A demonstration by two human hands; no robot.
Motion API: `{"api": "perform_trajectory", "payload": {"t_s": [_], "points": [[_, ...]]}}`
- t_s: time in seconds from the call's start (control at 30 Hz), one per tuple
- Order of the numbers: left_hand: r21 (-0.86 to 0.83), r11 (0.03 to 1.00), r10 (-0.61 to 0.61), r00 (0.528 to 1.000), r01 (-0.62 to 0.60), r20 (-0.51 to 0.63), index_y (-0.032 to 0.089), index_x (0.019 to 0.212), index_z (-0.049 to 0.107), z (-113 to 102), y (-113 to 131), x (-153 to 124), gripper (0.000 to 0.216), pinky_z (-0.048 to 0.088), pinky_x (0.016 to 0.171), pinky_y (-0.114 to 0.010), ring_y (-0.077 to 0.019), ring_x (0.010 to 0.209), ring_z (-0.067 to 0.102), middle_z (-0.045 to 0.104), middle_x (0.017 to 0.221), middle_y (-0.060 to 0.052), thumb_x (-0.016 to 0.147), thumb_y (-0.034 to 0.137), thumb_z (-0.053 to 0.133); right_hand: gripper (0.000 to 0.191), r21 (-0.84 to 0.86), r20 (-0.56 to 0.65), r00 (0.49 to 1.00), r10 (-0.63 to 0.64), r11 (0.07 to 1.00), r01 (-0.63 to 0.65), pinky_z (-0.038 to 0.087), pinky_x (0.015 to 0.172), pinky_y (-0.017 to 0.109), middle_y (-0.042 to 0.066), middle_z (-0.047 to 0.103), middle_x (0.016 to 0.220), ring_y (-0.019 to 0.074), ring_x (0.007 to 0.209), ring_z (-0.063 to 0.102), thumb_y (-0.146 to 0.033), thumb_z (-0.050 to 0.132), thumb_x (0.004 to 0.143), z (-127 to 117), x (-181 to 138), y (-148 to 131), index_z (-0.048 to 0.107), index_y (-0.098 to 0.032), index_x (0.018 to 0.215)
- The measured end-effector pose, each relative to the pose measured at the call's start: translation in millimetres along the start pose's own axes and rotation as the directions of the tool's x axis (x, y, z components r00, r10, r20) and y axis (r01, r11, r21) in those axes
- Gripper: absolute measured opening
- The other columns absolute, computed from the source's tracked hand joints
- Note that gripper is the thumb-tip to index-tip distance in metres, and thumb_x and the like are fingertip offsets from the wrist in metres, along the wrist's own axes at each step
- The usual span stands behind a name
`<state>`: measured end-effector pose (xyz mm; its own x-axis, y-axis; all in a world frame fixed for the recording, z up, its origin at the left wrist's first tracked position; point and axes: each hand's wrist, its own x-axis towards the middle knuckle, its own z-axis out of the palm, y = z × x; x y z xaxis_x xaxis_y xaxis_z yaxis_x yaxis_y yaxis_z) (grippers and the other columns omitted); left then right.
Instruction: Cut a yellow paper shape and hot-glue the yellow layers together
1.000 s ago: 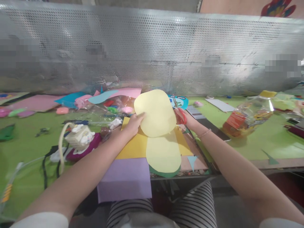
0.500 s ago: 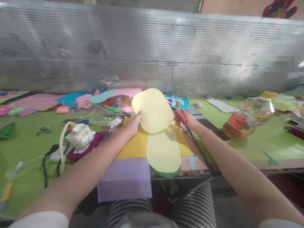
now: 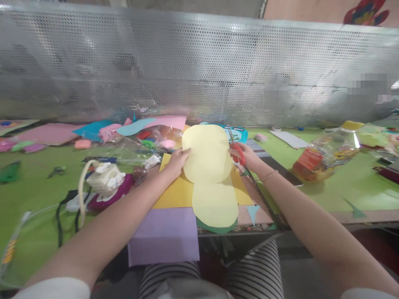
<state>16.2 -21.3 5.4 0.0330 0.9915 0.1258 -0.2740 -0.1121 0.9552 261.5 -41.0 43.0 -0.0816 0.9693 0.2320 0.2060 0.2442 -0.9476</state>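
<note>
Upper yellow sheet (image 3: 206, 153) has been straightened and brought a little lower and to the right since half a second ago, when it was tilted and its right edge was held apart from the scissors. Left edge pinched by the left hand (image 3: 178, 161), thumb laid over the face. Red-handled scissors (image 3: 239, 153) grasped in the right hand (image 3: 250, 158); fingertips are brought up to the sheet's right edge, contact not certain. Sheet held between the two hands, above a second yellow piece (image 3: 215, 205), whose top is overlapped.

Key relation: scissors are set just beside the right edge, on the side away from the left-hand pinch; blades pointed away from the body and slightly left, their long axis roughly along that edge. Blade opening cannot be told. Orange sheet (image 3: 174, 189) spread beneath; purple sheet (image 3: 165, 236) overhanging the table edge.
</note>
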Motion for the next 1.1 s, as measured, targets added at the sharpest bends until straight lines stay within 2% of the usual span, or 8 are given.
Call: {"api": "perform_trajectory", "payload": {"t_s": [0.13, 0.2, 0.3, 0.37, 0.5, 0.8, 1.03, 1.1], "points": [[0.082, 0.997, 0.013, 1.000, -0.014, 0.016, 0.011, 0.078, 0.067, -1.3, 0.7, -0.3, 0.041, 0.050, 0.062, -0.029, -0.0194, 0.065, 0.064, 0.070, 0.075, -0.007, 0.055, 0.044, 0.076, 0.039, -0.027, -0.011, 0.998, -0.065, 0.998, 0.064, 0.043, 0.056, 0.027, -0.003, 0.054, 0.060, 0.0121, 0.056, 0.051, -0.048, 0.067, 0.064, -3.7, 4.0, 5.4, 0.053, -0.017, 0.084], [0.161, 0.987, 0.009, 0.999, -0.016, 0.044, 0.012, 0.077, 0.067, -2.9, 2.2, -0.7, 0.039, 0.048, 0.058, -0.028, -0.0177, 0.061, 0.062, 0.070, 0.074, -0.006, 0.057, 0.044, 0.075, 0.040, -0.148, -0.041, 0.991, -0.130, 0.981, 0.122, 0.045, 0.061, 0.029, 0.000, 0.059, 0.070, 0.0149, 0.064, 0.055, -0.046, 0.067, 0.064, -8.9, 7.1, 9.1, 0.054, -0.017, 0.089], [0.307, 0.952, -0.033, 0.991, -0.008, 0.129, 0.012, 0.077, 0.067, -8.1, 3.2, 0.9, 0.035, 0.045, 0.054, -0.025, -0.0150, 0.057, 0.059, 0.069, 0.071, -0.003, 0.058, 0.042, 0.074, 0.041, -0.459, -0.045, 0.962, -0.270, 0.861, 0.220, 0.045, 0.070, 0.033, 0.005, 0.065, 0.081, 0.0194, 0.074, 0.058, -0.042, 0.064, 0.069, -19.5, 10.5, 12.7, 0.059, -0.016, 0.101], [0.392, 0.920, -0.097, 0.975, 0.011, 0.199, 0.013, 0.077, 0.067, -13.0, 2.1, 3.9, 0.033, 0.044, 0.052, -0.024, -0.0144, 0.055, 0.058, 0.068, 0.068, -0.002, 0.059, 0.040, 0.073, 0.043, -0.605, 0.032, 0.937, -0.348, 0.739, 0.295, 0.045, 0.073, 0.033, 0.008, 0.066, 0.086, 0.0214, 0.078, 0.059, -0.040, 0.062, 0.071, -26.1, 11.0, 13.5, 0.062, -0.014, 0.106], [0.510, 0.860, -0.179, 0.948, 0.022, 0.261, 0.013, 0.074, 0.066, -21.6, -1.0, 9.9, 0.032, 0.042, 0.051, -0.024, -0.0138, 0.051, 0.057, 0.066, 0.064, -0.002, 0.061, 0.041, 0.072, 0.045, -0.685, 0.188, 0.930, -0.316, 0.636, 0.355, 0.046, 0.074, 0.032, 0.010, 0.067, 0.092, 0.0225, 0.080, 0.060, -0.041, 0.059, 0.075, -32.6, 10.0, 15.6, 0.064, -0.012, 0.109], [0.546, 0.835, -0.262, 0.919, 0.063, 0.295, 0.013, 0.076, 0.067, -21.4, 4.7, 7.7, 0.033, 0.043, 0.051, -0.025, -0.0143, 0.052, 0.058, 0.067, 0.068, -0.003, 0.063, 0.043, 0.071, 0.048, -0.614, 0.339, 0.919, -0.204, 0.692, 0.380, 0.048, 0.066, 0.027, 0.005, 0.069, 0.082, 0.0207, 0.074, 0.061, -0.048, 0.057, 0.076, -32.5, 9.9, 18.5, 0.067, -0.014, 0.108], [0.564, 0.824, -0.276, 0.908, 0.055, 0.315, 0.013, 0.076, 0.067, -19.9, 6.7, 5.4, 0.033, 0.044, 0.050, -0.025, -0.0150, 0.054, 0.059, 0.067, 0.070, -0.004, 0.063, 0.043, 0.070, 0.054, -0.560, 0.356, 0.934, -0.013, 0.797, 0.225, 0.050, 0.052, 0.026, 0.004, 0.067, 0.075, 0.0173, 0.055, 0.061, -0.051, 0.058, 0.075, -30.1, 2.2, 11.1, 0.062, -0.016, 0.115], [0.560, 0.827, -0.277, 0.907, 0.057, 0.318, 0.013, 0.076, 0.067, -19.4, 7.1, 4.7, 0.033, 0.044, 0.051, -0.025, -0.0151, 0.055, 0.059, 0.068, 0.070, -0.004, 0.063, 0.043, 0.070, 0.053, -0.555, 0.352, 0.936, -0.017, 0.802, 0.223, 0.049, 0.051, 0.026, 0.004, 0.066, 0.075, 0.0168, 0.055, 0.061, -0.051, 0.058, 0.074, -29.4, 0.9, 9.5, 0.063, -0.015, 0.114]]}}
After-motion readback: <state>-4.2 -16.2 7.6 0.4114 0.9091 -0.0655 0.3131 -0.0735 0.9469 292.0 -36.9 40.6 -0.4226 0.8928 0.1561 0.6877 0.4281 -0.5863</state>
